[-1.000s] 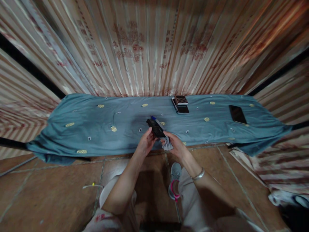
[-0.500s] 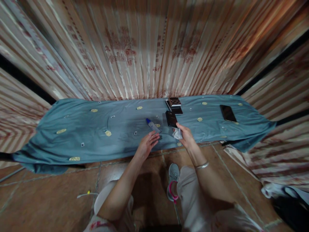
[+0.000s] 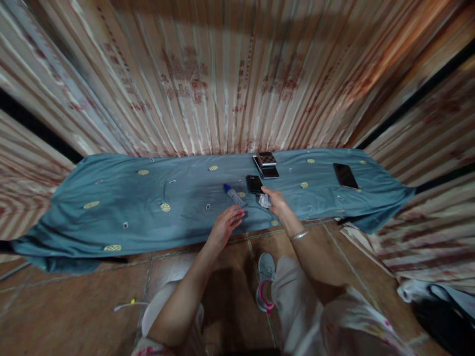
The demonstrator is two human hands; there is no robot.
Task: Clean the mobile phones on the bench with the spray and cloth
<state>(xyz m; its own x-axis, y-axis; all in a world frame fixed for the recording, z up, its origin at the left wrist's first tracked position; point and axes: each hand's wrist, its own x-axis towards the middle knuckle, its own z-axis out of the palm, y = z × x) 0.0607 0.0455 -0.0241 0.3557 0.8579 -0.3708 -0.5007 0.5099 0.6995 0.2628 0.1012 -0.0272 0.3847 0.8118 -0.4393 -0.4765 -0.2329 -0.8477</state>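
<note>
A long worktop (image 3: 111, 198) draped in a blue-grey cloth with yellow round motifs runs across the view, backed by a pleated striped curtain (image 3: 222, 89).

Left portion of the cloth: bare of loose items.

Centre: the left hand (image 3: 224, 225) hovers at the near edge of the worktop, fingers loosely spread and holding nothing. Just beyond its fingertips a small clear bottle with a blue cap (image 3: 233, 195) lies on its side on the cloth, cap pointing away to the left.

Right of the bottle: a dark phone (image 3: 254, 183) lies flat on the cloth. The right hand (image 3: 273, 199) sits immediately beside its near right corner, fingertips at or against the phone; actual contact cannot be confirmed. That hand is closed on a small crumpled white cloth (image 3: 263, 200). A metal bangle (image 3: 299, 235) circles the right wrist.

Behind the phone, near the curtain: a small stack of devices (image 3: 265, 164), the upper one with a chequered face.

Far right: another dark phone (image 3: 345, 175) lies flat, well apart from the hands.
</note>
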